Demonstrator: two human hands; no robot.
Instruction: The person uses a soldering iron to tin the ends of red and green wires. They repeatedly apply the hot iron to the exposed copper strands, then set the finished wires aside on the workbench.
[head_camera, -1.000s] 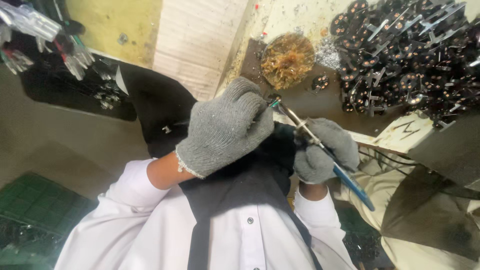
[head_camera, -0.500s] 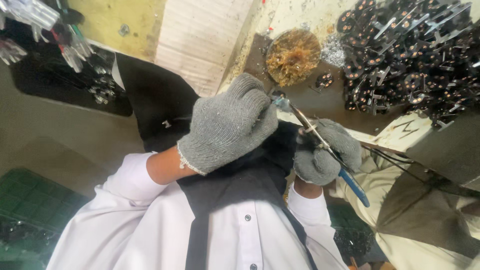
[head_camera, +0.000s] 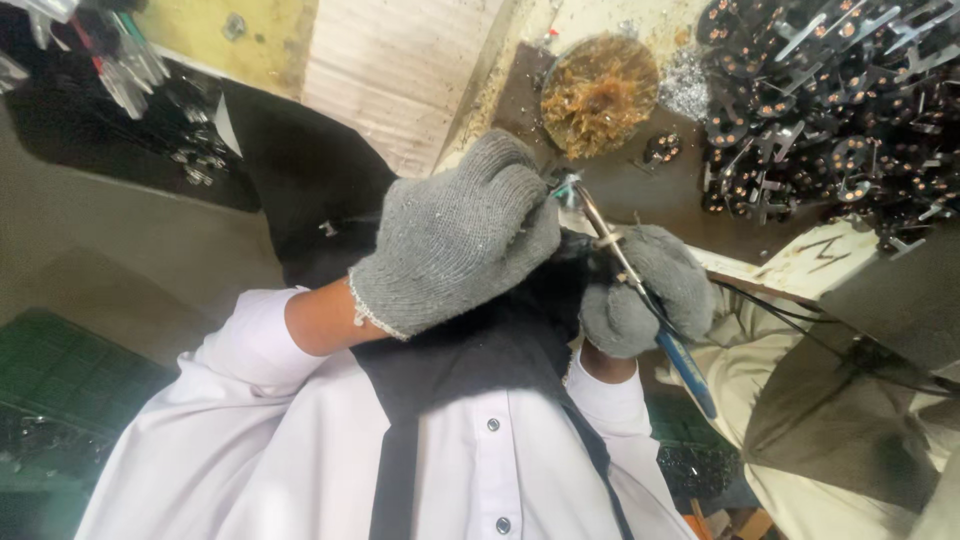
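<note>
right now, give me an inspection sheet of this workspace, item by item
surface: dark bench top strewn with bits of metal debris
job's things: thin soldering iron with blue handle, its tip meeting a small part at the left hand's fingertips; the part itself is too hidden to identify
clutter: round tin of brass-coloured wool; heap of small dark parts with copper coils; patch of silvery shavings
hands: left hand in grey knit glove, pinching at the iron's tip; right hand in grey knit glove, closed around the iron
cables: thin black leads running right from the iron
surroundings: green crate lower left; black tray of metal pieces upper left; white shirt and dark apron below
</note>
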